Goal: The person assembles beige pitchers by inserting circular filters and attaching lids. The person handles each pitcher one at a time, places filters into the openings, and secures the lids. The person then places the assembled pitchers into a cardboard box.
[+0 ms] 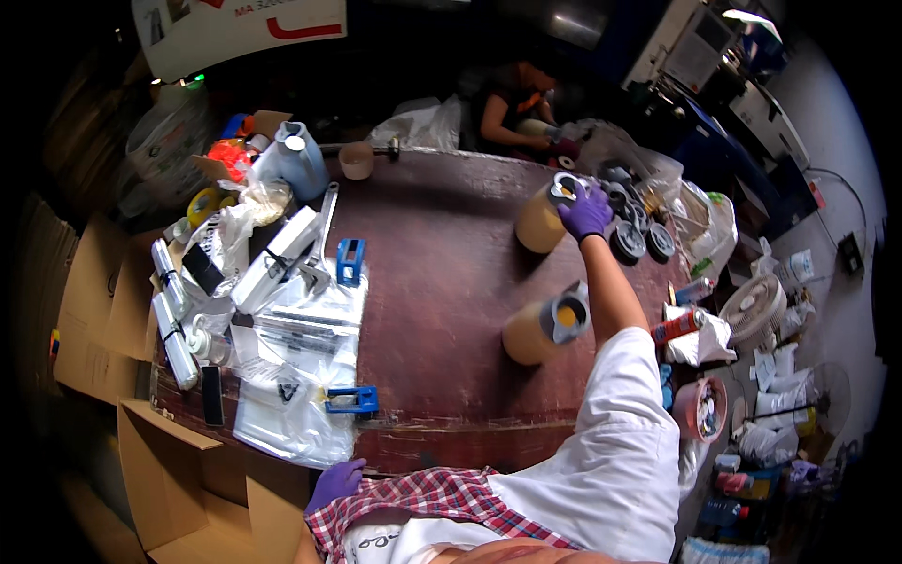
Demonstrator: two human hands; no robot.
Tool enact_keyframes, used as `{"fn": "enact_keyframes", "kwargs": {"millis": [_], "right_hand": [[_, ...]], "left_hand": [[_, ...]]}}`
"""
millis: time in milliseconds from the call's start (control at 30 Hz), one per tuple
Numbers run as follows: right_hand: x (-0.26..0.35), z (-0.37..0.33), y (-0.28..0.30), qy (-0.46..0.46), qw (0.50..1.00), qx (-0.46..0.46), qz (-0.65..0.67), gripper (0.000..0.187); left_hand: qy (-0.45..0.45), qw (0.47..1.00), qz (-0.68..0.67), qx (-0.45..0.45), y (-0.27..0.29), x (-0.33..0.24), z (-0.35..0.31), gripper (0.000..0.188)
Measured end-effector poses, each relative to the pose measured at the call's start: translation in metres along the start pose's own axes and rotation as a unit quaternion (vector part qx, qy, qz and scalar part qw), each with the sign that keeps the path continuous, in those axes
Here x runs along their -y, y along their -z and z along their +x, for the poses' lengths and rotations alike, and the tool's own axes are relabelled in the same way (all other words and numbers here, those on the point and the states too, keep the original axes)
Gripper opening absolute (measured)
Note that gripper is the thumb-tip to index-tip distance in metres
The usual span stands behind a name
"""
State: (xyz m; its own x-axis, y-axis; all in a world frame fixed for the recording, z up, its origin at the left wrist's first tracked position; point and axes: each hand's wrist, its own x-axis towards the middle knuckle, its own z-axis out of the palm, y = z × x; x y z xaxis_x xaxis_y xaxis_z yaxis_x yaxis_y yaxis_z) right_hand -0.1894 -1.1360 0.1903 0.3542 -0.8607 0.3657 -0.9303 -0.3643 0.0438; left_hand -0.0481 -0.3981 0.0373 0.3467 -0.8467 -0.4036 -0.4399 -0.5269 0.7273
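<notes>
My right hand (587,212), in a purple glove, reaches far across the table and grips the top of a jug (539,224). This jug has a yellowish translucent body and a grey lid; my fingers partly cover its lid and handle side. A second jug (534,334) of the same kind stands nearer to me, its grey spouted lid (567,316) showing a yellow-orange centre. Low at the front edge, my left hand (338,483), also purple-gloved, is beside the plastic bags (293,428) and holds nothing I can see; its fingers look loosely extended.
Loose grey lids (629,242) lie right of the far jug. Wrapped packs, an adjustable wrench (324,226), blue tape dispensers (351,400) and a blue-grey jug (293,167) crowd the left side. An open cardboard box (164,470) stands lower left. Another person (515,108) sits beyond the table.
</notes>
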Motion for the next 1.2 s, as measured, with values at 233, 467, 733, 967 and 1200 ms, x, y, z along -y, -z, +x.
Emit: {"fn": "enact_keyframes", "kwargs": {"millis": [233,467,733,967,1200], "right_hand": [[0.029,-0.003,-0.019,0.109,0.993,0.038,-0.008,0.029],[0.067,-0.124,0.033,0.311,0.945,0.024,0.095,0.026],[0.008,-0.241,0.083,0.09,0.988,0.105,0.072,0.084],[0.0,-0.302,0.075,0.123,0.978,0.101,0.138,0.088],[0.076,-0.408,0.145,0.149,0.982,0.112,0.032,0.084]], "left_hand": [[0.103,0.988,-0.063,-0.099,-0.016,0.055,-0.059,0.038],[0.078,0.992,-0.1,0.004,-0.04,0.1,-0.053,0.039],[0.067,0.989,-0.115,0.063,-0.018,0.073,-0.031,0.041],[-0.02,0.948,-0.173,0.266,-0.019,0.134,-0.079,0.039],[-0.042,0.927,-0.128,0.349,-0.035,0.242,-0.111,0.037]]}}
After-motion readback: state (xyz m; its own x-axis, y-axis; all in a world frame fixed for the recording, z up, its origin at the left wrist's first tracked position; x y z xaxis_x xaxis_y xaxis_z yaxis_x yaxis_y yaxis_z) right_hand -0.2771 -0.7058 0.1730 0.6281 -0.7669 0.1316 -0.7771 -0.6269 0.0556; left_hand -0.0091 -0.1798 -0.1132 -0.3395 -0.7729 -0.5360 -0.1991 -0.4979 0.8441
